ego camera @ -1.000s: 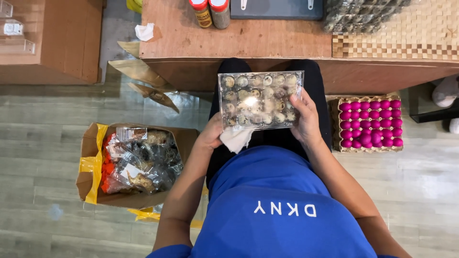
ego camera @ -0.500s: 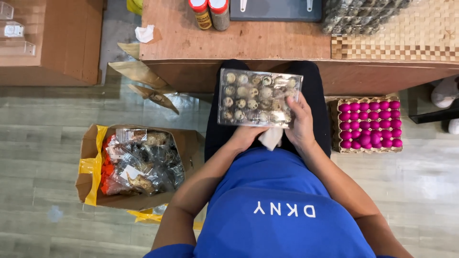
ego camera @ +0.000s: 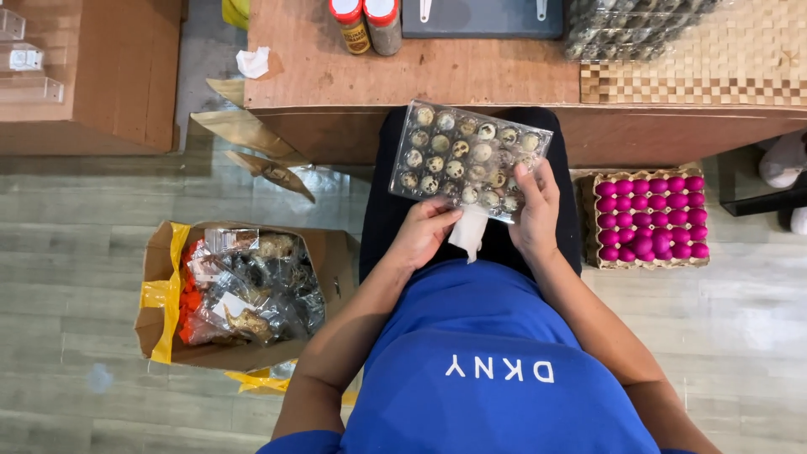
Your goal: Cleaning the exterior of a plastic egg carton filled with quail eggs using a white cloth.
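Over the lap, just in front of the wooden table [ego camera: 336, 76], sits a clear plastic egg pack [ego camera: 466, 158], tilted slightly, its moulded cups filled with small speckled eggs in cream, grey and brown. Its glossy lid catches the light. The right hand [ego camera: 536, 212] grips the pack's near right corner, thumb laid on top. The left hand [ego camera: 423, 233] is closed under the near edge and pinches a small white cloth [ego camera: 468, 231], soft and folded, that hangs just below the pack.

Right of the table's front, on the grey plank floor, rests a pulp tray of bright pink eggs [ego camera: 646, 219], matte and evenly rowed. Left of the table stands an open cardboard box [ego camera: 160, 286] lined with yellow plastic and stuffed with crinkled clear wrappers. On the table stand two red-capped jars [ego camera: 366, 23].
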